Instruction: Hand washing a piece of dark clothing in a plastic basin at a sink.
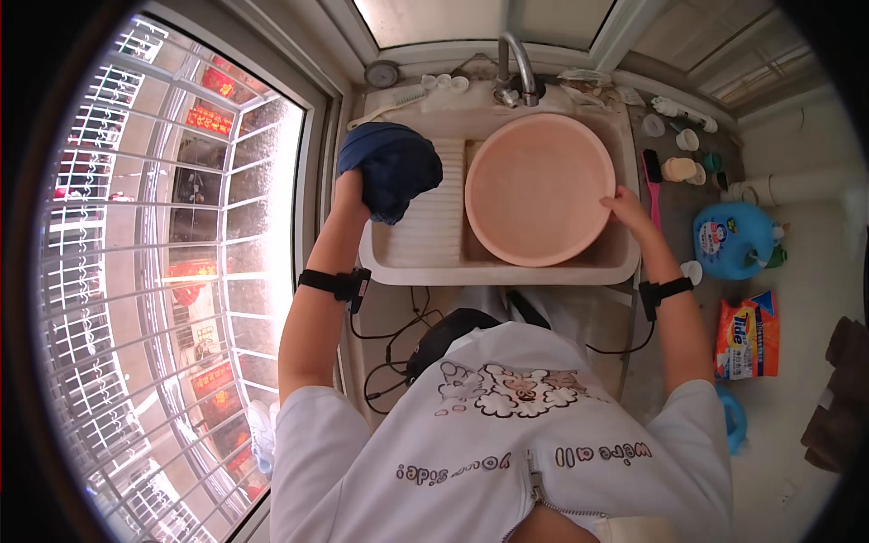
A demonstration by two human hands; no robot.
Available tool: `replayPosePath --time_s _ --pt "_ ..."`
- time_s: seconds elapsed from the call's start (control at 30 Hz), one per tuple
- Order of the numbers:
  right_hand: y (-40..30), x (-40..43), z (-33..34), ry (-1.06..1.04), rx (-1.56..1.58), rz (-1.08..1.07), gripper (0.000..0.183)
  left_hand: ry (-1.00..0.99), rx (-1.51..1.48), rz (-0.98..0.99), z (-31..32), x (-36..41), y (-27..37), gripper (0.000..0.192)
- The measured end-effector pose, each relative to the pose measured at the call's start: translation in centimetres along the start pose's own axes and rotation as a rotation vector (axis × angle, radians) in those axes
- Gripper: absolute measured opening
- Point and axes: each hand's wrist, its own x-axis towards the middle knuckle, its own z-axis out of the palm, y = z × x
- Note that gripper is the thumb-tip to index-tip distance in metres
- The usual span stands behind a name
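A bundled dark blue cloth is gripped in my left hand, above the left part of a stone laundry sink. Most of the fingers are hidden by the cloth. On the right, my right hand pinches the rim of a round pink plastic basin between thumb and fingers. The basin sits over the sink's bowl, and no items show inside it. A ribbed washboard surface lies between the cloth and the basin. Behind the basin stands a chrome faucet.
A white-handled brush and small white caps lie along the sink's back ledge. To the right are a pink scrub brush, a blue detergent jug and an orange Tide bag. A barred window flanks the left; cables hang below the sink.
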Motion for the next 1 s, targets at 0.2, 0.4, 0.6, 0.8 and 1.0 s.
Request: replayPosePath --time_s 0.2,0.4,0.6,0.8,1.0 --pt "-3.4 1.5 1.8 -0.039 -0.127 -0.182 0.028 -0.014 -0.063 -0.056 -2.1 0.7 -1.4 0.061" --pt "-5.9 1.4 3.0 -0.033 -0.196 -0.221 0.023 0.183 -0.073 0.016 -0.1 -0.4 -1.9 0.054" --pt "-8.0 1.6 5.9 -0.074 -0.221 -0.293 0.019 0.128 -0.186 0.029 0.0 -0.6 -2.3 0.055" --pt "-7.9 1.7 6.8 -0.046 -0.205 -0.284 0.019 -0.035 -0.394 0.008 0.0 -0.1 -4.8 0.057" --pt "-9.9 -3.0 6.5 0.144 -0.338 -0.381 0.023 -0.038 -0.378 0.007 -1.2 -1.9 -5.4 0.053"
